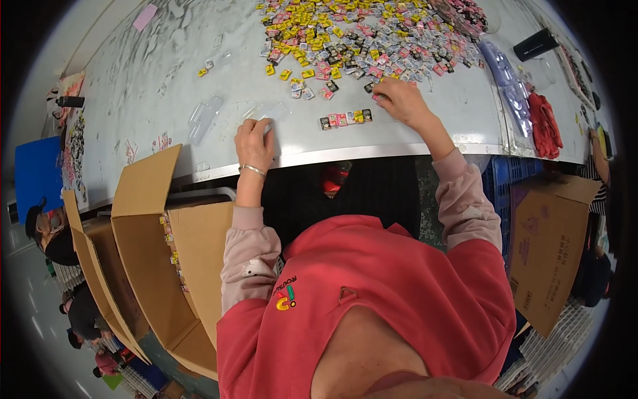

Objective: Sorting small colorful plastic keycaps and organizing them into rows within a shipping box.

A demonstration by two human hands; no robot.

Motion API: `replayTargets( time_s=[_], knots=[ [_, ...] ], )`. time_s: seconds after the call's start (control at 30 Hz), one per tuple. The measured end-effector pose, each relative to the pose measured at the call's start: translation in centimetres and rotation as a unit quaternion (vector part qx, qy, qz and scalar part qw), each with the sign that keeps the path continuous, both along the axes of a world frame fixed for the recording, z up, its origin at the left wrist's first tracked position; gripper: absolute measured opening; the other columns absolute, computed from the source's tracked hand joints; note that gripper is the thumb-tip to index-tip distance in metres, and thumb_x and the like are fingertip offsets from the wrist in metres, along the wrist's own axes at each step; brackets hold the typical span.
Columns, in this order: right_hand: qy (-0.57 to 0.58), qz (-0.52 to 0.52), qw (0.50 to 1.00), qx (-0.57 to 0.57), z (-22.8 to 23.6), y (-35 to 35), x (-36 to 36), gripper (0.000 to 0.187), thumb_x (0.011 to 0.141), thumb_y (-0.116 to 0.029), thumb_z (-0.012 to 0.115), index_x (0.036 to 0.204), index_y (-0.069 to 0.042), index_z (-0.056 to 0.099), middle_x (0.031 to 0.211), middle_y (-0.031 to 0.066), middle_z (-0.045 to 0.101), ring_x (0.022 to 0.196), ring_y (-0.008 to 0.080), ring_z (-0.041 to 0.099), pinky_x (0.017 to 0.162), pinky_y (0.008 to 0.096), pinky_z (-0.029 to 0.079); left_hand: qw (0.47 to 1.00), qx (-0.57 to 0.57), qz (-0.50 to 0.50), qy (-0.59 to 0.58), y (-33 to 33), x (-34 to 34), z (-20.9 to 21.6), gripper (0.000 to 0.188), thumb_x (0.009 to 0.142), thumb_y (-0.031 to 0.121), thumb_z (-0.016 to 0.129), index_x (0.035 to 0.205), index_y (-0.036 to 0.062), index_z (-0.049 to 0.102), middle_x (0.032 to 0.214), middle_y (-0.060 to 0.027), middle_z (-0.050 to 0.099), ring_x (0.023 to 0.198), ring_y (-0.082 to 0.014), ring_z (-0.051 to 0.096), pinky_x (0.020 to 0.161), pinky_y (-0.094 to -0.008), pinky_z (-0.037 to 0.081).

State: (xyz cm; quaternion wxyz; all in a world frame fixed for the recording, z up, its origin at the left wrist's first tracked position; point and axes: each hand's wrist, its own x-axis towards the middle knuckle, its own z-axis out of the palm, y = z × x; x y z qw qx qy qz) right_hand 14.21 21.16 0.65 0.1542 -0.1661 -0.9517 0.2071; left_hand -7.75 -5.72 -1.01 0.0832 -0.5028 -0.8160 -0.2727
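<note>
My left hand (254, 143) is closed at the near edge of a clear plastic blister tray (272, 110), its fingertips on the plastic. Another clear tray (205, 120) lies to its left. Before me, a short row of small flat pieces (345, 120), black, pink and yellow, lies side by side close to the table edge. My right hand (404, 103) is beyond the row's right end. Its thumb and fingers pinch a small pink piece (377, 97), partly hidden by the fingertips. A black piece (369, 87) is just beside them.
A wide heap of small coloured pieces (372, 43) covers the table's far side. At right are stacked clear trays (506, 86), a red cloth (545, 123) and a black tumbler (535, 44). Open cardboard boxes (146, 199) stand below the table at left; another box (548, 246) is at right.
</note>
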Motion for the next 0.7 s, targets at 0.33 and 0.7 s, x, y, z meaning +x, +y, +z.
replayTargets(
  time_s=[0.33,0.7],
  knots=[
    [-0.038,0.030,0.999,-0.009,-0.1,-0.1,2.0,0.023,0.078,-0.012,0.061,0.097,0.000,0.060,0.083,0.0158,0.059,0.081,0.0340,0.057,0.072,0.0410,0.046,0.993,-0.016,-0.099,-0.056,2.5,2.0,0.3,0.022,0.071,0.000,0.064,0.092,0.0040,0.065,0.079,-0.0126,0.057,0.077,-0.0319,0.056,0.069,-0.0389,0.046],
    [0.082,-0.005,0.993,-0.081,1.6,1.8,-1.6,0.019,0.077,-0.004,0.057,0.095,-0.003,0.064,0.081,0.0131,0.058,0.078,0.0301,0.057,0.070,0.0374,0.046,0.992,-0.080,-0.086,-0.043,0.6,1.2,1.2,0.023,0.069,0.000,0.066,0.091,0.0067,0.066,0.084,-0.0075,0.060,0.081,-0.0294,0.056,0.072,-0.0378,0.045]
  ],
)
